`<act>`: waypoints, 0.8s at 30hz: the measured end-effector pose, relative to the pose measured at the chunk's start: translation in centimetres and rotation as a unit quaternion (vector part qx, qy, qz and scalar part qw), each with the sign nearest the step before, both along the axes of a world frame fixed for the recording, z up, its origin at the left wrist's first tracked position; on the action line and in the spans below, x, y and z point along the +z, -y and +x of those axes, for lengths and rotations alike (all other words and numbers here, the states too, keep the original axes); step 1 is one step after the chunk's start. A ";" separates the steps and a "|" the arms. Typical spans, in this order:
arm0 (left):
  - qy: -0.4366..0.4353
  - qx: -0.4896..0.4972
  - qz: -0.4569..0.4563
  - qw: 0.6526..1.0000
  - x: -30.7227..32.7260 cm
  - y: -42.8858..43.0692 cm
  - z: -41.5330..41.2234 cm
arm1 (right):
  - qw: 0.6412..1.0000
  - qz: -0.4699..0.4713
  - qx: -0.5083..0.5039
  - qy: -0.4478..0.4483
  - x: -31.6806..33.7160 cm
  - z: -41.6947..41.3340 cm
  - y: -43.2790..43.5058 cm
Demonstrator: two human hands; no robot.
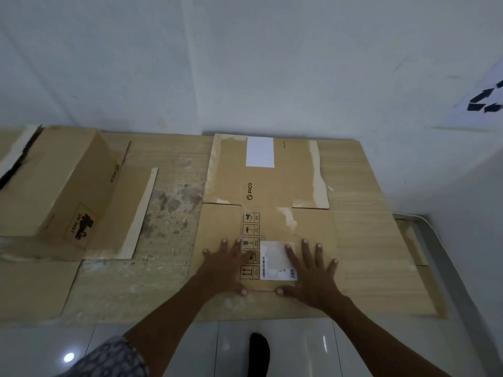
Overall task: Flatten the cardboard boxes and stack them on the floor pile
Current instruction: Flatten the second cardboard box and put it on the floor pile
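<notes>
Both palms down, pressing the box flat onto the pile!

The left hand point(231, 263) and right hand point(310, 268) lie spread open, gripping nothing, on the near end of the flattened box point(268, 191); its long axis runs away toward the wall. An unflattened box point(54, 183) sits left, nearer the left hand.

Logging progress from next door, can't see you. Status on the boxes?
Both hands, left hand and right hand, pressing open-palmed on flattened box atop floor pile. One unflattened box at left. Nothing in the way.
</notes>
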State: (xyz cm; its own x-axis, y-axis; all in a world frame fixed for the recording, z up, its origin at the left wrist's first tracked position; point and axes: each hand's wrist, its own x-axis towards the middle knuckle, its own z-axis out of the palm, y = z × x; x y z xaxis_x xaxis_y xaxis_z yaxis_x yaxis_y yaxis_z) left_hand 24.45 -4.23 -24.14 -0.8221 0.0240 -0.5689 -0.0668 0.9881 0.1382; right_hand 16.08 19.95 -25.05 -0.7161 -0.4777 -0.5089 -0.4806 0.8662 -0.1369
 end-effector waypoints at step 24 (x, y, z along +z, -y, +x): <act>0.001 -0.117 -0.065 0.991 1.1 -0.4 -1.3 | 0.994 -0.059 0.094 0.012 3.1 -4.8 2.4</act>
